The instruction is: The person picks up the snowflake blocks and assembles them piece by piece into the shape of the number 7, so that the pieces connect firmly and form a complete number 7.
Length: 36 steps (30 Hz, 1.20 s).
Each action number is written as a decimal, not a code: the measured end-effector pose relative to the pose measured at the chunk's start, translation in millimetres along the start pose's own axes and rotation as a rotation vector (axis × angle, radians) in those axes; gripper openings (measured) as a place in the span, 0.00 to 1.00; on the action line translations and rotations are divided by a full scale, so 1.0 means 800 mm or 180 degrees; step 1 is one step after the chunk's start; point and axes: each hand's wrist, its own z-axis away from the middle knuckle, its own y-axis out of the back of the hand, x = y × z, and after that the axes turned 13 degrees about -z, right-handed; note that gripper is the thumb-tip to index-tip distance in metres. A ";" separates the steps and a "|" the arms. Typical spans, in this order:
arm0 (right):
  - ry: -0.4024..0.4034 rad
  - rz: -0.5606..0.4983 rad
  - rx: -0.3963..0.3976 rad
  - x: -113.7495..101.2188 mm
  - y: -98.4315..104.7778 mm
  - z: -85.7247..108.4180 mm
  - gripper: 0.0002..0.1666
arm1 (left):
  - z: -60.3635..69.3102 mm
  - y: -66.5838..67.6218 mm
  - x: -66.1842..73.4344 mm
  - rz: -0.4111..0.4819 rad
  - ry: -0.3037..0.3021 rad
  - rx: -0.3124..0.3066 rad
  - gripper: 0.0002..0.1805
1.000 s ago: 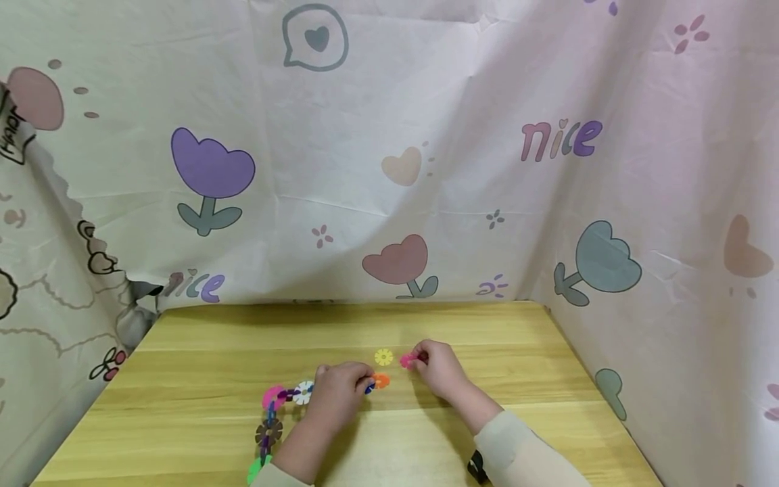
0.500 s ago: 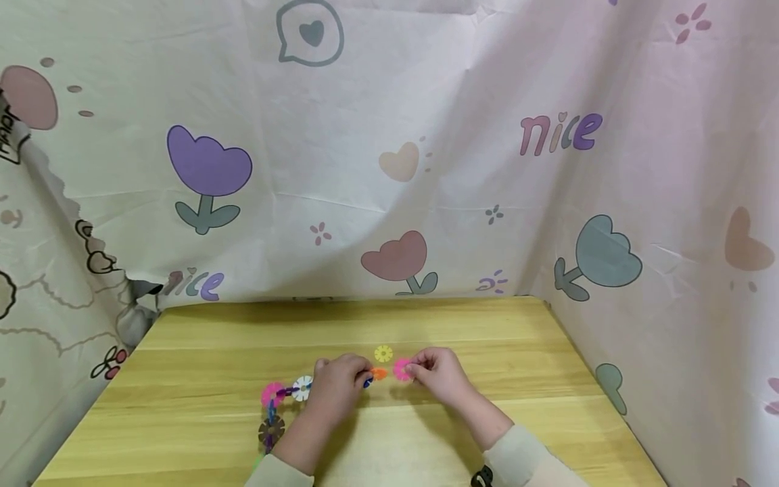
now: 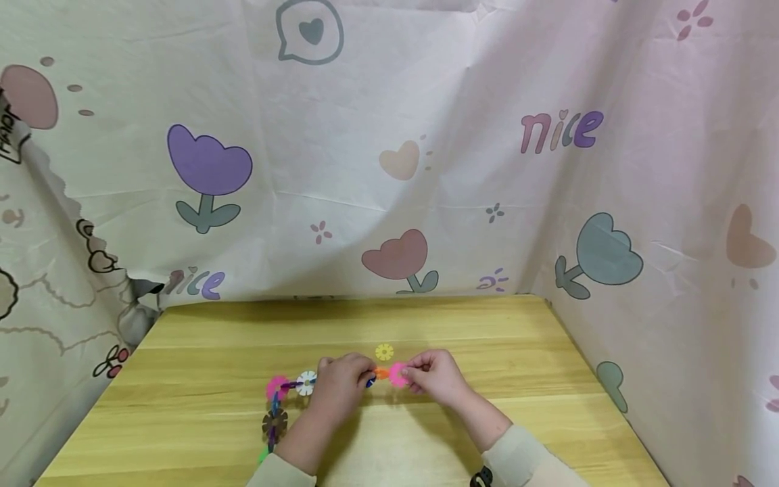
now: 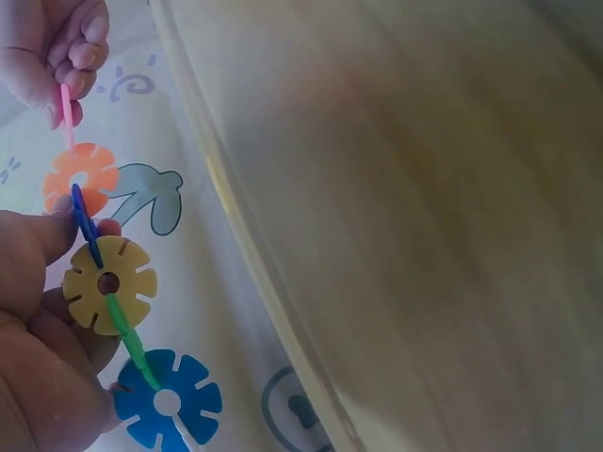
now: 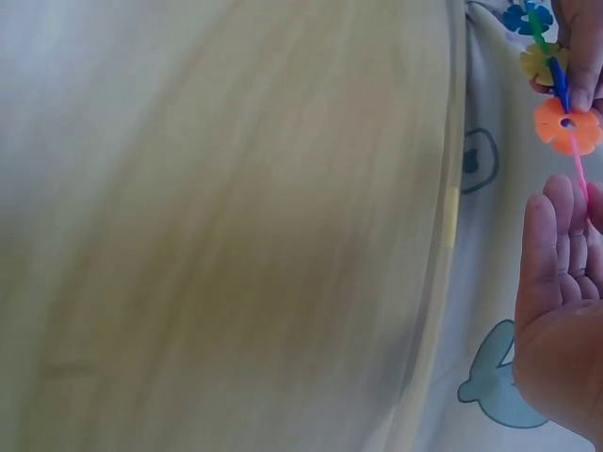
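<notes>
A chain of slotted plastic snowflake discs runs through my left hand [image 3: 342, 387], which pinches its dark blue disc [image 4: 86, 226] between thumb and fingers. Beyond that sits an orange disc [image 4: 58, 177]. In my right hand [image 3: 441, 377], thumb and fingertips grip a pink disc [image 3: 398, 375], whose edge meets the orange one. The left wrist view also shows a yellow disc [image 4: 135, 271], a green disc [image 4: 130, 341] and a blue disc [image 4: 193, 400] along the chain. From under the left hand, the chain continues through a white disc [image 3: 306, 383] and another pink disc [image 3: 276, 387].
A loose yellow disc [image 3: 384, 352] lies on the wooden table [image 3: 499, 338] just behind the hands. Toward the front left, the chain bends through a brown disc [image 3: 275, 423] and a partly hidden green one [image 3: 264, 455]. Patterned cloth [image 3: 304, 155] hangs around the table.
My right hand has brought the pink disc left and nearer, from beside the loose yellow disc to the orange disc. My left hand has stayed nearly in place, holding the chain.
</notes>
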 end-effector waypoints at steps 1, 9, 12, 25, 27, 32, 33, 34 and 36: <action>0.0000 -0.0011 -0.0010 0.000 0.000 0.000 0.05 | 0.000 0.000 0.000 -0.0014 -0.0020 0.0001 0.02; -0.0111 -0.0221 -0.0043 0.000 0.000 0.000 0.06 | 0.000 0.002 0.002 -0.0025 -0.0099 0.0043 0.02; -0.0171 -0.0291 -0.0030 0.002 0.000 -0.001 0.07 | 0.000 0.002 0.003 0.0010 -0.0111 0.0098 0.03; -0.0231 -0.0337 -0.0030 0.000 -0.001 -0.003 0.06 | 0.002 0.003 0.006 0.0031 -0.0166 0.0319 0.05; -0.0239 -0.0339 -0.0030 -0.002 -0.001 -0.003 0.06 | 0.002 0.003 0.006 0.0027 -0.0172 0.0347 0.05; -0.0226 -0.0350 -0.0031 -0.006 -0.002 -0.002 0.07 | 0.001 0.000 0.007 0.0027 -0.0187 0.0362 0.04; -0.0230 -0.0365 -0.0025 -0.006 -0.003 -0.002 0.07 | 0.000 0.000 0.007 0.0022 -0.0183 0.0352 0.04; -0.0228 -0.0376 -0.0021 -0.007 -0.003 -0.002 0.07 | 0.000 -0.001 0.008 0.0019 -0.0181 0.0348 0.04; -0.0240 -0.0399 -0.0010 -0.008 -0.004 -0.002 0.07 | 0.000 -0.001 0.009 -0.0007 -0.0176 0.0349 0.04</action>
